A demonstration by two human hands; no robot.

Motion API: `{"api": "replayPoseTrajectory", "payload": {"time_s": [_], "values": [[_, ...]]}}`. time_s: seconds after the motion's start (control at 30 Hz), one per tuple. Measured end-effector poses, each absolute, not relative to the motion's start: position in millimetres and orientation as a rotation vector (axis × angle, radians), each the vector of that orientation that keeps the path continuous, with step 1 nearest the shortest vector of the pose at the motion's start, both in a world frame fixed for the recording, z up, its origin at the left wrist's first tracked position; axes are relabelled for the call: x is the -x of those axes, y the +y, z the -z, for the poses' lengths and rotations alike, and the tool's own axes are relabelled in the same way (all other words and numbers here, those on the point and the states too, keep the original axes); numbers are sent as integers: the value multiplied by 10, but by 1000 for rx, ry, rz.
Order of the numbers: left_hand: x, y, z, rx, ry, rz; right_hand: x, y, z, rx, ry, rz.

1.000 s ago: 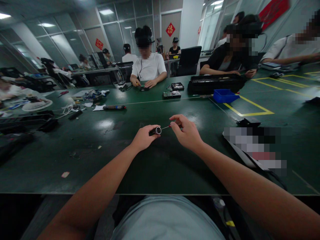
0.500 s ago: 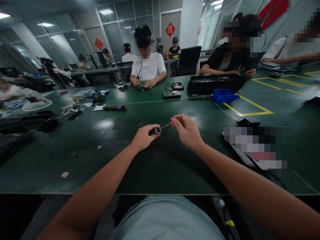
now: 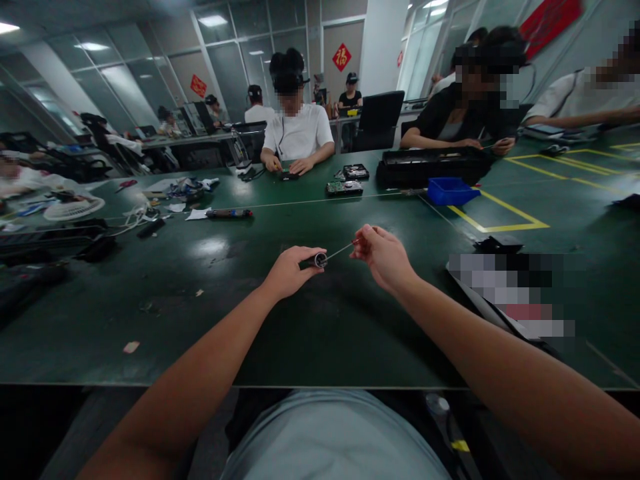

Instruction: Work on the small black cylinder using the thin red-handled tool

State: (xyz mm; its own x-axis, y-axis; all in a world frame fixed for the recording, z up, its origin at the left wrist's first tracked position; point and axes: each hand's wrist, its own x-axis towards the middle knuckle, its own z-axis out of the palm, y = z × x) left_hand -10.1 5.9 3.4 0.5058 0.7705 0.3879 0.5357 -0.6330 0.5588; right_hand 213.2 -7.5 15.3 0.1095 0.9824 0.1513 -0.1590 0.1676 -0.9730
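Note:
Between the thumb and fingers of my left hand (image 3: pixel 287 272) is a small dark cylinder (image 3: pixel 321 260), its round, light-rimmed end facing me and to the right. My right hand (image 3: pixel 384 257) is closed on a thin screwdriver (image 3: pixel 341 251). Its metal shaft slants down to the left, and the tip is at the cylinder's round end; whether it is inside or only touching I cannot tell. Most of the reddish handle is hidden by my fingers. Both hands are just above the green table (image 3: pixel 310 333).
Ahead lie a pen-like tool (image 3: pixel 230 214), hard drives (image 3: pixel 345 188), a blue bin (image 3: pixel 451 192) and a long black casing (image 3: pixel 434 167). To the right is a blurred-out flat item (image 3: pixel 505 293). A white round grille (image 3: pixel 74 208) and cables lie left. Co-workers sit across the table.
My right hand has moved slightly right and turned, its fingers now covering more of the screwdriver handle. The cylinder in my left hand has shifted a little to the right.

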Motion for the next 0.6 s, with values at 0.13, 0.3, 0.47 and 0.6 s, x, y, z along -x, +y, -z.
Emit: {"api": "replayPoseTrajectory", "payload": {"time_s": [0.13, 0.3, 0.47, 0.6], "values": [[102, 53, -35, -2354, 1152, -869, -2105, -114, -160, 1054, -1150, -939], [91, 51, -29, -2321, 1244, -886, -2060, -218, -218, 1151, -1292, -647], [80, 66, -17, -2185, 1276, -940, -2043, -264, -238, 1132, -1320, -589], [83, 19, -61, -2140, 1230, -891, -2046, -261, -217, 1092, -1335, -597]]}}
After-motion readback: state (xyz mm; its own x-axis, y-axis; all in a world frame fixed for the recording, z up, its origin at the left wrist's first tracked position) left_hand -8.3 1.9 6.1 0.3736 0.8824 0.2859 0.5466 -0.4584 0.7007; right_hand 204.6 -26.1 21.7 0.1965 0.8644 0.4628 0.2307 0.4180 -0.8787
